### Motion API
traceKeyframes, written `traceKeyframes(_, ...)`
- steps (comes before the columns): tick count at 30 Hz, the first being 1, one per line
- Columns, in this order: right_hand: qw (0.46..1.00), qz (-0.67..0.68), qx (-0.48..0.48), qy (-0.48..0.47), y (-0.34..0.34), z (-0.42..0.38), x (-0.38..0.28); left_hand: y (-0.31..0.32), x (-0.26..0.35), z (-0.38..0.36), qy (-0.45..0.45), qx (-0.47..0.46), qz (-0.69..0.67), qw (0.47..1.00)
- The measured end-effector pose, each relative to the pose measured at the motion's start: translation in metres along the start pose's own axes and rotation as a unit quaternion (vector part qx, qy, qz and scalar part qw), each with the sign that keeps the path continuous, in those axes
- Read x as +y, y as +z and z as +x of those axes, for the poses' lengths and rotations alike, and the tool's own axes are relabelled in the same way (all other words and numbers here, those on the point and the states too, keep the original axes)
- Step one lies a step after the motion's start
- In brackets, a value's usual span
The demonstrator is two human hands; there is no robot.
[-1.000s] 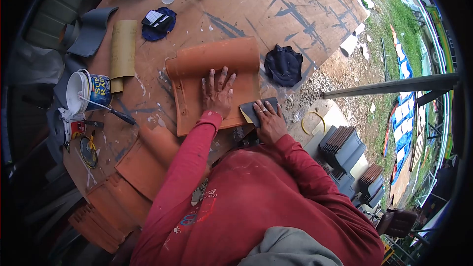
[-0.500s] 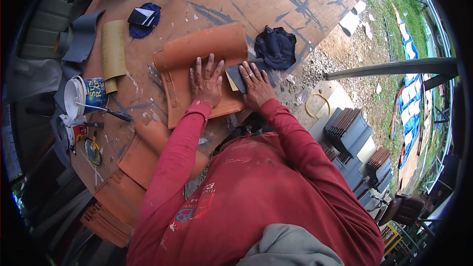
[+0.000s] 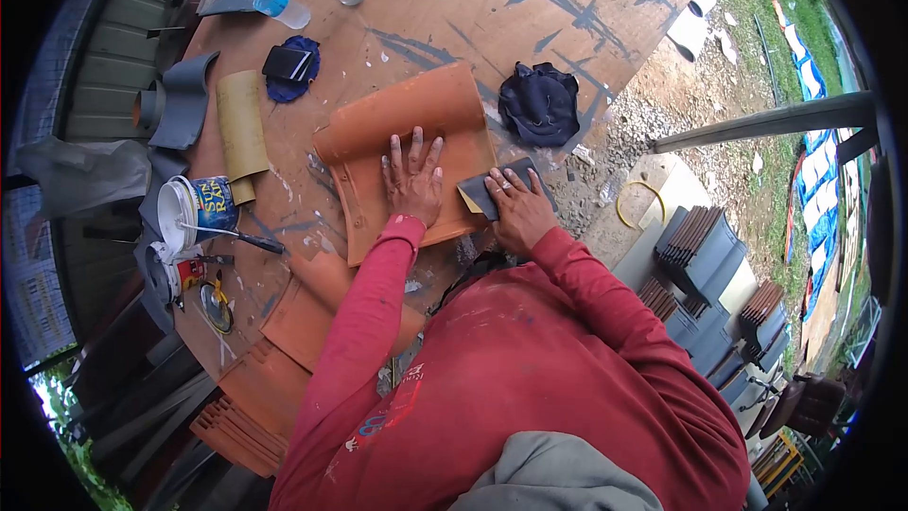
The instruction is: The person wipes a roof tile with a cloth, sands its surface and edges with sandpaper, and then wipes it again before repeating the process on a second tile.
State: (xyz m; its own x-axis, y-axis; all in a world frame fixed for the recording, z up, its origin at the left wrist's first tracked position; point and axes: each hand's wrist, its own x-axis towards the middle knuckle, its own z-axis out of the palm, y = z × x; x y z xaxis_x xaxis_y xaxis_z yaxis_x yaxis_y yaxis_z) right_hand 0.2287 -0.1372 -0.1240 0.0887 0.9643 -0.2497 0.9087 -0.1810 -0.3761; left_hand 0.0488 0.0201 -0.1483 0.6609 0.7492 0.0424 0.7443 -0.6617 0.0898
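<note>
An orange clay roof tile [image 3: 426, 137] with a rounded ridge along its far side lies on the wooden table. My left hand [image 3: 414, 187] rests flat on the tile's pan, fingers spread. At the right end of the tile, my right hand [image 3: 522, 216] presses on a folded sheet of sandpaper [image 3: 480, 197], dark grey with a yellowish back. Its fingers lie over the sheet and the thumb is hidden. Just beyond that hand sits a crumpled dark cloth [image 3: 539, 104].
Left on the table [image 3: 426, 0] are a curved yellowish piece [image 3: 242, 123], a paint bucket [image 3: 213, 203] with a brush [image 3: 255, 240], and a phone-like black object [image 3: 287, 63] on blue cloth. Bottles [image 3: 274, 5] stand farther off. Orange tiles [image 3: 255, 383] and grey tiles [image 3: 695, 246] are stacked nearby.
The view has shifted, so everything sits lower and farther right. Against the tile, my right hand and the sandpaper have slid slightly toward my body. My left hand stays on the tile.
</note>
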Motion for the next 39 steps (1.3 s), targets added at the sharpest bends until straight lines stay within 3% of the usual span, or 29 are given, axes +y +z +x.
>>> traceKeyframes(4, 1.000, 0.000, 0.020, -0.011, 0.002, 0.020, 0.007, 0.002, 0.005, -0.001, -0.003, 0.014, 0.025, 1.000)
traceKeyframes(6, 0.994, -0.011, 0.109, -0.029, 0.002, 0.049, 0.007, 0.001, 0.002, 0.003, 0.005, -0.005, 0.031, 1.000)
traceKeyframes(8, 0.991, -0.003, 0.132, -0.019, 0.007, 0.039, 0.003, -0.002, -0.002, 0.005, 0.017, -0.019, 0.047, 0.999)
traceKeyframes(11, 0.998, 0.047, -0.017, -0.039, -0.015, -0.009, 0.011, -0.005, 0.004, 0.001, 0.025, -0.014, 0.026, 0.999)
traceKeyframes(12, 0.998, 0.052, -0.014, -0.030, -0.030, -0.018, 0.020, -0.011, 0.011, -0.004, 0.025, -0.054, -0.016, 0.998)
traceKeyframes(14, 0.964, 0.202, -0.170, 0.037, -0.056, -0.036, 0.037, -0.032, 0.033, -0.023, 0.034, -0.101, -0.052, 0.993)
traceKeyframes(15, 0.961, 0.214, -0.169, 0.043, -0.065, -0.043, 0.047, -0.049, 0.051, -0.037, 0.095, -0.140, -0.086, 0.982)
traceKeyframes(16, 0.920, 0.354, -0.123, 0.113, -0.072, -0.047, 0.060, -0.057, 0.063, -0.043, 0.151, -0.177, -0.118, 0.965)
traceKeyframes(17, 0.853, 0.485, -0.077, 0.178, -0.072, -0.050, 0.069, -0.053, 0.064, -0.043, 0.153, -0.185, -0.110, 0.964)
traceKeyframes(18, 0.847, 0.495, -0.078, 0.177, -0.063, -0.052, 0.075, -0.046, 0.064, -0.044, 0.154, -0.163, -0.060, 0.973)
traceKeyframes(20, 0.712, 0.678, 0.118, 0.139, -0.049, -0.054, 0.081, -0.040, 0.060, -0.044, 0.162, -0.145, -0.004, 0.976)
traceKeyframes(22, 0.671, 0.717, 0.117, 0.147, -0.047, -0.063, 0.069, -0.041, 0.056, -0.049, 0.211, -0.083, -0.005, 0.974)
traceKeyframes(24, 0.813, 0.556, 0.170, -0.031, -0.060, -0.073, 0.047, -0.064, 0.057, -0.042, 0.224, -0.059, -0.014, 0.973)
traceKeyframes(27, 0.839, 0.482, 0.136, -0.215, -0.059, -0.059, 0.027, -0.103, 0.055, -0.036, 0.210, -0.055, -0.038, 0.975)
traceKeyframes(36, 0.835, 0.404, 0.157, -0.338, -0.114, 0.005, 0.003, -0.257, 0.033, 0.020, 0.179, 0.028, -0.152, 0.972)
traceKeyframes(38, 0.835, 0.419, 0.245, -0.259, -0.104, 0.040, 0.008, -0.267, 0.028, 0.020, 0.166, 0.027, -0.174, 0.970)
traceKeyframes(39, 0.837, 0.439, 0.241, -0.221, -0.106, 0.052, 0.010, -0.265, 0.026, 0.024, 0.171, 0.031, -0.180, 0.968)
